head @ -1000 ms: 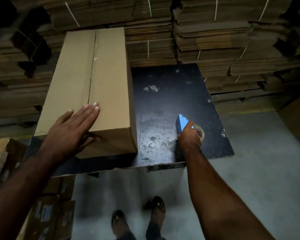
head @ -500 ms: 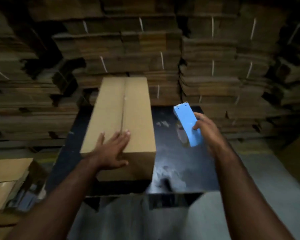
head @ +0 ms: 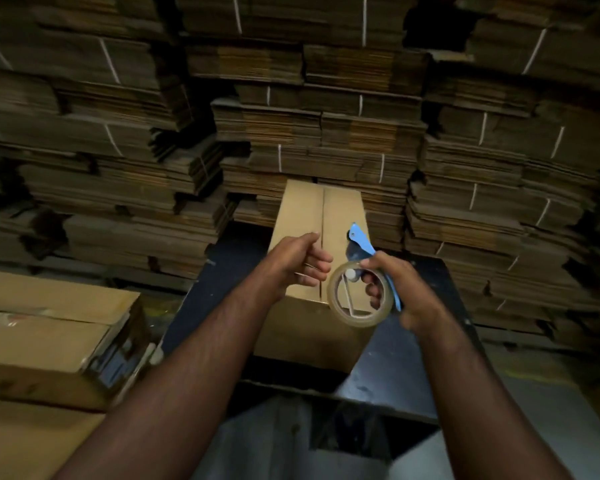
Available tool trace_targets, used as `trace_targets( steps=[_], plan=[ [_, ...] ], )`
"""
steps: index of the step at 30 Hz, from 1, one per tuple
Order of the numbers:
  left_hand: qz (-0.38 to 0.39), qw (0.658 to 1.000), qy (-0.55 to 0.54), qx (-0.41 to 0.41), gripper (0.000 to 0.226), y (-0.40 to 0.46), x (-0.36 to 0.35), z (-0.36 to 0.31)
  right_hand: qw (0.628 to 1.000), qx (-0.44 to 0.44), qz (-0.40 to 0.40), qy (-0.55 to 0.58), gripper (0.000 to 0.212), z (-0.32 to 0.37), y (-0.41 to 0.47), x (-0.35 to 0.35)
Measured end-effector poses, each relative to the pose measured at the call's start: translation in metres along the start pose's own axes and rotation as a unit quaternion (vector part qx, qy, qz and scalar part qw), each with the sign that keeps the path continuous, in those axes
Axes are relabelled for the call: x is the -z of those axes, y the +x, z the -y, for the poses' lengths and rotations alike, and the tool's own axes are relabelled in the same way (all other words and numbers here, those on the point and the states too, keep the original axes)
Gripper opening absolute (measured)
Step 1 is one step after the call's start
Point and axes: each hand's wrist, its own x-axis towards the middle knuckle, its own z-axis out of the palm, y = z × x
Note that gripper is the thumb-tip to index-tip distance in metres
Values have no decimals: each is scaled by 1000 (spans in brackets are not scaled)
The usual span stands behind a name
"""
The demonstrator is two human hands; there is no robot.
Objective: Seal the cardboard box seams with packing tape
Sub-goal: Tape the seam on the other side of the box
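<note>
A taped carton (head: 49, 341) sits at far left. The cardboard box (head: 312, 244) stands on the black table (head: 406, 368). Above it the left hand (head: 297, 263) shows a loosely curled, empty grip; the right hand (head: 400, 289) holds a closed grip on the blue tape dispenser (head: 362, 271).
</note>
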Motion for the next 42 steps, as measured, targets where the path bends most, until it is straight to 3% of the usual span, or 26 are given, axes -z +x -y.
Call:
trace_targets(
  steps=[5, 8, 16, 18, 20, 23, 29, 34, 39, 42],
  plan=[
    [0, 1000, 16, 11, 57, -12, 22, 6, 994, -58, 48, 85, 18, -18, -2, -20],
    [6, 999, 29, 21, 57, -17, 27, 7, 993, -65, 51, 81, 21, -21, -5, -28],
    [7, 998, 24, 66, 59, -17, 35, 13, 993, 24, 22, -113, 10, -10, -11, -42],
    [7, 996, 4, 93, 57, -17, 34, 15, 978, 41, 19, -202, 13, -9, -9, -44],
    [11, 992, -20, 121, 53, -16, 32, 19, 947, 52, -5, -318, 33, -10, -5, -44],
    [11, 989, -50, 140, 42, -13, 28, 30, 912, 67, -28, -403, 32, -9, -2, -40],
    [16, 989, -81, 125, 27, -4, 22, 41, 876, 82, -35, -475, 44, -13, -2, -26],
    [12, 987, -98, 126, 20, 3, 15, 41, 877, 96, -34, -470, 58, -17, -1, -11],
    [-9, 987, -103, 123, 17, 12, 4, 38, 882, 124, -28, -454, 50, -22, 4, 5],
    [-26, 988, -89, 121, 21, 17, -3, 35, 879, 139, -7, -456, 56, -21, 10, 14]
  ],
)
